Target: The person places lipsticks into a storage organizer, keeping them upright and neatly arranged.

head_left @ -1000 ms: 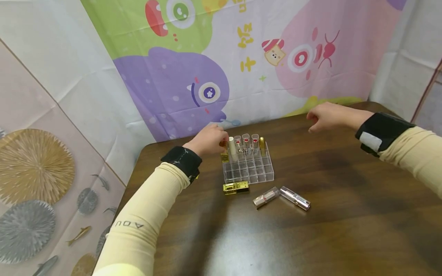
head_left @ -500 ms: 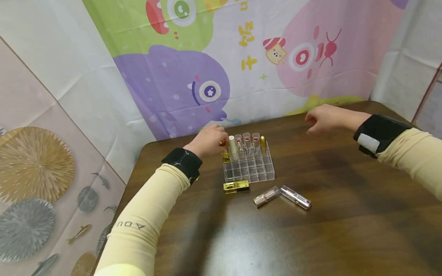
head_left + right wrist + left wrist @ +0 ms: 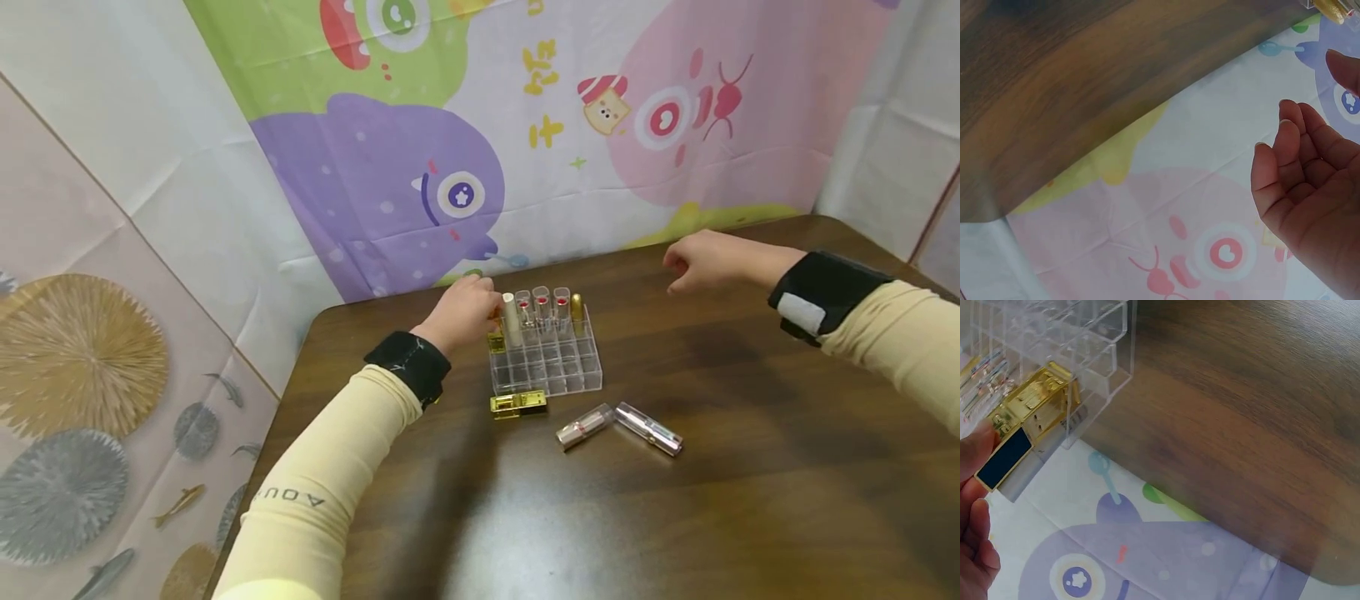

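Observation:
My left hand (image 3: 465,312) is at the back left corner of a clear stepped lipstick organizer (image 3: 573,385). Between its thumb and fingers it pinches a square gold lipstick (image 3: 1034,405) with a dark end panel. In the left wrist view, the tube's far end overlaps the organizer's corner slot. Along the back row stand a white tube (image 3: 512,318), several clear-capped lipsticks (image 3: 542,307) and a gold rounded tube (image 3: 577,308). My right hand (image 3: 703,260) hovers over the table's back right, fingers loosely curled and holding nothing.
Another gold lipstick (image 3: 519,404) lies at the organizer's front left. A champagne lipstick (image 3: 583,427) and a silver one (image 3: 649,429) lie in front of it, ends close together. A cartoon-printed cloth (image 3: 570,208) hangs behind the wooden table (image 3: 585,525).
The whole head view has shifted slightly. My left hand stays at the organizer's back left corner with the gold lipstick, and my right hand has barely moved.

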Available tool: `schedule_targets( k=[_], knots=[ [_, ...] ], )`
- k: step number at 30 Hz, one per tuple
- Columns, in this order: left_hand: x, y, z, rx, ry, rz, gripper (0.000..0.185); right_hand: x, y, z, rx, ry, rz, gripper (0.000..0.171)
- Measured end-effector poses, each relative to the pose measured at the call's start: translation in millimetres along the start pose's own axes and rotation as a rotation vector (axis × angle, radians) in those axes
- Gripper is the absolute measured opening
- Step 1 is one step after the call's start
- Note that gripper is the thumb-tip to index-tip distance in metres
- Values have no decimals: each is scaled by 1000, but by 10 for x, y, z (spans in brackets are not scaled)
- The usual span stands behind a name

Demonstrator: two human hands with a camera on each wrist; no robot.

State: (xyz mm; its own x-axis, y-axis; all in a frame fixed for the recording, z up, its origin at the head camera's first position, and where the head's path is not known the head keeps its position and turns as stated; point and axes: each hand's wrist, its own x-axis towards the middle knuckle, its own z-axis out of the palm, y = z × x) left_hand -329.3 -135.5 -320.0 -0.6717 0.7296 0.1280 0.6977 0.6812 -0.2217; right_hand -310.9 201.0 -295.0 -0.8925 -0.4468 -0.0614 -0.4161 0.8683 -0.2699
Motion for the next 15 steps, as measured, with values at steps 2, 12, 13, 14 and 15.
schedule_targets(
  k=[2, 12, 13, 14, 15],
  knots=[
    [-8, 33, 0, 23, 11, 1, 7, -1, -3, 13, 0, 3, -5, 39],
    [-51, 109, 64, 261, 104, 70, 4, -28, -137, 74, 13, 2, -28, 37],
    [-67, 121, 77, 287, 101, 72, 5, -33, -144, 83, 15, 0, -34, 36],
    [-82, 134, 94, 310, 96, 71, 7, -38, -146, 96, 15, -2, -41, 36],
    [-95, 152, 111, 326, 89, 68, 8, -44, -150, 109, 16, -5, -41, 36]
  ],
)
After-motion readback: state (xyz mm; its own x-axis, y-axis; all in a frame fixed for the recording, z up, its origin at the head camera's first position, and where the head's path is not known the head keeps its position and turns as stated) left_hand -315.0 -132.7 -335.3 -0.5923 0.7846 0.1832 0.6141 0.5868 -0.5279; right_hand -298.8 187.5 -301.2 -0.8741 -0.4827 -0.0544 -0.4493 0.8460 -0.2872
